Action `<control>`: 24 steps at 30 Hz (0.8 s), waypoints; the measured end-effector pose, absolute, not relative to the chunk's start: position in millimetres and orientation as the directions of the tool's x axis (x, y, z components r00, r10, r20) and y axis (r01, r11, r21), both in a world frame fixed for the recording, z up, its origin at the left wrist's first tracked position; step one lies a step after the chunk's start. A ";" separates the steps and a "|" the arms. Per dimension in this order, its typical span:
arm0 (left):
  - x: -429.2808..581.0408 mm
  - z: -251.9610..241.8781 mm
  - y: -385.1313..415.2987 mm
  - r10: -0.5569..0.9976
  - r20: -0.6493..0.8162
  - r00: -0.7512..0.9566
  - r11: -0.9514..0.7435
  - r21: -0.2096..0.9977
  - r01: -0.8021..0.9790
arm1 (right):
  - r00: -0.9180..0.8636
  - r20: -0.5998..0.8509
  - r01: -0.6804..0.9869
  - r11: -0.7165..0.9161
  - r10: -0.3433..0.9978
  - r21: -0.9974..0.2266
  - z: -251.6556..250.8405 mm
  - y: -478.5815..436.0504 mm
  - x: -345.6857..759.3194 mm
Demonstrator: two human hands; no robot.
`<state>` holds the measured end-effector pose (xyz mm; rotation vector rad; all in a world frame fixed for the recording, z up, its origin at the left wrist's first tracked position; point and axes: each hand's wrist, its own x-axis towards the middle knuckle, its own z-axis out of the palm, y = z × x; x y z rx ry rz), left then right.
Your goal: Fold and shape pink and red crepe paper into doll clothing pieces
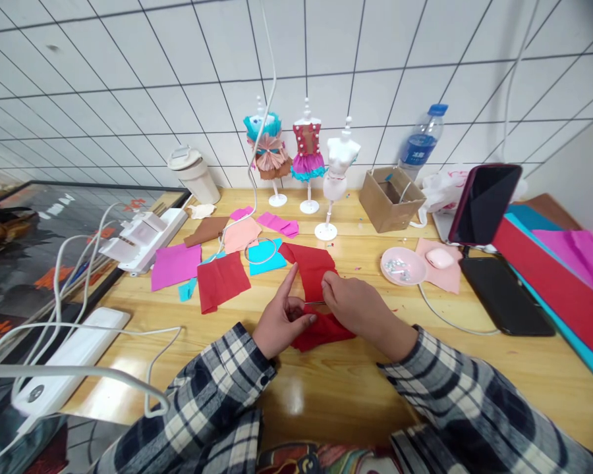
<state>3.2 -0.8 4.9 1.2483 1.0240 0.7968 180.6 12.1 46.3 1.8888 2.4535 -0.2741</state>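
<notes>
the red sheet (315, 260) lies between left hand (284, 317) and right hand (354, 304), long axis pointing from the table's (304, 388) front edge toward the back. both hands touch it: left grip pinches its left side, right grip is tightly closed at its right, exact hold hidden.

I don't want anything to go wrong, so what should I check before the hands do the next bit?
1. Left hand touching the red fabric: ok.
2. Red fabric lying flat: not ok, it looks rumpled.
3. Thin metal thing at the right hand, safely away from the left fingertips: cannot tell.
4. Pink bowl clear of both hands: ok.
5. Bare white mannequin standing upright: ok.
</notes>
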 end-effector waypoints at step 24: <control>3.9 5.1 -0.7 0.925 -0.150 0.350 0.147 0.988 0.035 | -0.277 -0.162 0.961 0.268 0.947 -0.072 49.0 9.8 178.8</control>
